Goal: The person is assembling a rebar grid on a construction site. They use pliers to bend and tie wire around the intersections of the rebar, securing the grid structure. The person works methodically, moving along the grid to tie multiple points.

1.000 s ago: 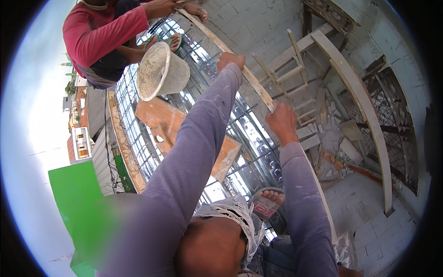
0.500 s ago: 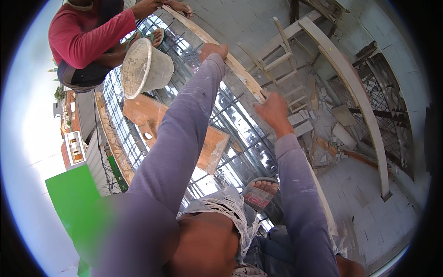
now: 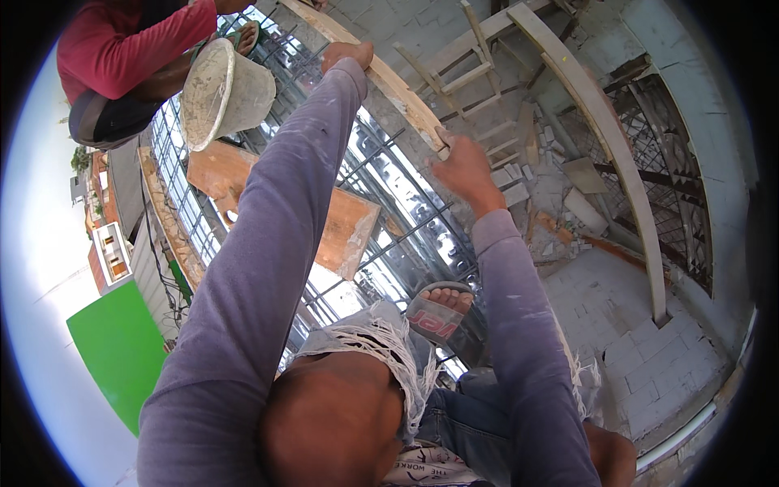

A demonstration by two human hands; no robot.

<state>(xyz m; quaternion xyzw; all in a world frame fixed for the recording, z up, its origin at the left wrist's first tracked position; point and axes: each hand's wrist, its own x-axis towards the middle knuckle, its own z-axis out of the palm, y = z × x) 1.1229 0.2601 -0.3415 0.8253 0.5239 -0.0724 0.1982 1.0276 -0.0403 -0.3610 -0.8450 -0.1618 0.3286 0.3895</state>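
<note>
A long, narrow wooden plank (image 3: 398, 91) runs from the top of the view down toward my right side, over a grid of steel bars. My left hand (image 3: 347, 55) is closed around the plank partway along it. At the plank's near end my right hand (image 3: 465, 172) grips the wood, with fingertips and thumb at the cut edge. Farther along, a co-worker in a red sleeve (image 3: 134, 53) squats; one of their hands (image 3: 233, 5) is cut off by the upper edge.
A dirty white bucket (image 3: 243, 97) and a brown board (image 3: 345, 235) rest on the rebar grid (image 3: 402, 195) over shiny metal decking. My sandalled foot (image 3: 446, 312) stands there too. To the right, lower down, are a wooden ladder (image 3: 479, 77), rubble (image 3: 560, 183) and a curved beam (image 3: 613, 146).
The whole view has shifted, so the scene sits farther up and left. Both my hands stay on the plank; the right fingers look slightly less curled. The co-worker's hands are now mostly out of frame.
</note>
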